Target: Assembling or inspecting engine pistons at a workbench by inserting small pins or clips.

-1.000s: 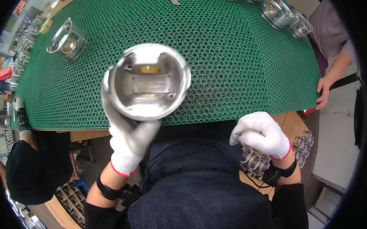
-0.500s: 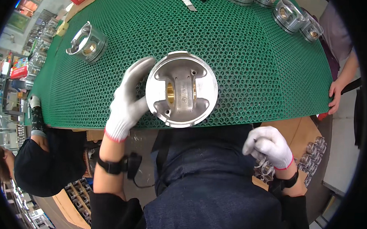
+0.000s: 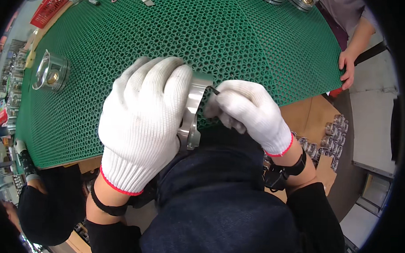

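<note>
My left hand (image 3: 143,102), in a white knit glove with a red cuff edge, is closed round a silver metal piston (image 3: 194,101). The piston is turned on its side, lifted toward me at the front edge of the green honeycomb mat (image 3: 188,32); the glove covers much of it. In my gloved right hand (image 3: 254,112) a thin dark tool (image 3: 213,90) is pinched, its tip at the piston's rim. Some of the right fingers are blurred. Another piston (image 3: 57,74) stands on the mat at the left.
More pistons (image 3: 305,1) stand at the far right, near another person's bare hand (image 3: 347,69) on the mat's edge. A red basket (image 3: 49,9) sits far left. Several pistons (image 3: 336,135) rest on cardboard below the table at right. Another worker's dark sleeve (image 3: 27,162) shows at left.
The piston, earlier with its open underside facing up, is now turned on its side and gripped by my left hand. My right hand has come up and left to it. The view has shifted.
</note>
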A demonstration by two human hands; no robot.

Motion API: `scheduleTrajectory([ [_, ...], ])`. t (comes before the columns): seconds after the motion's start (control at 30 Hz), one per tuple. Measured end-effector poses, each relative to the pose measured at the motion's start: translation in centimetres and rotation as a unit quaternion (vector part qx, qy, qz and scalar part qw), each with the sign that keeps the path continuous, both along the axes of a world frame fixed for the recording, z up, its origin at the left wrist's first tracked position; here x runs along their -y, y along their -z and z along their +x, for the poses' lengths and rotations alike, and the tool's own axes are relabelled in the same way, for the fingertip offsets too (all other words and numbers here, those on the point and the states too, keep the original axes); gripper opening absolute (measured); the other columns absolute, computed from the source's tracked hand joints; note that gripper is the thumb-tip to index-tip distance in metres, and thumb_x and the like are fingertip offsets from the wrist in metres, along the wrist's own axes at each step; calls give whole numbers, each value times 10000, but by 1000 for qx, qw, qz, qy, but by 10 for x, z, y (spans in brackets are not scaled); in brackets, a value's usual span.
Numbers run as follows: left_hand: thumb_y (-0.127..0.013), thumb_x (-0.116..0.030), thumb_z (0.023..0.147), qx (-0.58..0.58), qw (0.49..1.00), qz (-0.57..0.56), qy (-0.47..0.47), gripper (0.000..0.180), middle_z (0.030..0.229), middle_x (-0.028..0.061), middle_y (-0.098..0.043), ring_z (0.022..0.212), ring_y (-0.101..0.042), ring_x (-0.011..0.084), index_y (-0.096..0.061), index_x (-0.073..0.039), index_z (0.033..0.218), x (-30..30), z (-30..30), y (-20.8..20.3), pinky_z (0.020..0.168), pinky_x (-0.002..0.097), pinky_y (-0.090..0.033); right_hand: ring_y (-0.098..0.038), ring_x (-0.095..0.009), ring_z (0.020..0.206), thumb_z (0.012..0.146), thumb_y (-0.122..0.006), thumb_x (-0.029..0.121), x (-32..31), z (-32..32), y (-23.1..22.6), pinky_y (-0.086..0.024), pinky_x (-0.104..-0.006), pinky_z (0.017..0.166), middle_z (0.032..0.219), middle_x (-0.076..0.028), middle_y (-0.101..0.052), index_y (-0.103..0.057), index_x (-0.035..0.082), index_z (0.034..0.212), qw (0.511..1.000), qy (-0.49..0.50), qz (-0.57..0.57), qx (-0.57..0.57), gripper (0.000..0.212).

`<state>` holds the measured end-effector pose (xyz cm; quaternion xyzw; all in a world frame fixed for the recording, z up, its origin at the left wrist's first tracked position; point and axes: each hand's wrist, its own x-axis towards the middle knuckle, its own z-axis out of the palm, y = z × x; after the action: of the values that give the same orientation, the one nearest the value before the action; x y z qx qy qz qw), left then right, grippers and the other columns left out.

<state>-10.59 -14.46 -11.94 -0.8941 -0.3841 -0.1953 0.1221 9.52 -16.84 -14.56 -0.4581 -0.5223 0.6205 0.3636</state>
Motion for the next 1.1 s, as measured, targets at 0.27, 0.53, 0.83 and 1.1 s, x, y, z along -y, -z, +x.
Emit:
scheduleTrajectory([
  [0.27, -670, -175, 784, 2, 997, -72, -15, 337, 1120, 111, -653, 1072, -614, 351, -623, -75, 1102, -12, 6, -12, 918, 425, -486, -646, -293, 655, 843, -654, 203, -7, -9, 15, -517, -367, 579, 723, -130, -642, -678, 57, 849, 919, -44, 352, 172, 148],
  [0.53, -642, -163, 798, -92, 983, -157, -20, 303, 982, 129, -676, 927, -664, 352, -647, -99, 1094, -62, 20, -23, 776, 435, -557, -643, -267, 582, 826, -664, 256, -9, 4, 5, -518, -356, 520, 664, -87, -624, -689, 109, 797, 836, -118, 413, 342, 152],
  [0.83, -740, -62, 763, 387, 897, -207, -49, 697, 1155, 152, -633, 1022, -651, 290, -460, -53, 1401, -34, -89, 23, 893, 354, -538, -600, -295, 630, 825, -679, 169, -25, 57, 47, -465, -390, 590, 702, -87, -601, -648, 86, 824, 769, 51, 435, 466, 89],
  [1.1, -744, -66, 698, 172, 890, -334, -257, 797, 892, 153, -661, 867, -637, 364, -400, 16, 1412, 79, -126, 17, 764, 419, -519, -586, -273, 611, 782, -696, 89, -17, 41, 46, -446, -372, 577, 684, -81, -584, -656, 91, 844, 739, 75, 441, 503, 74],
])
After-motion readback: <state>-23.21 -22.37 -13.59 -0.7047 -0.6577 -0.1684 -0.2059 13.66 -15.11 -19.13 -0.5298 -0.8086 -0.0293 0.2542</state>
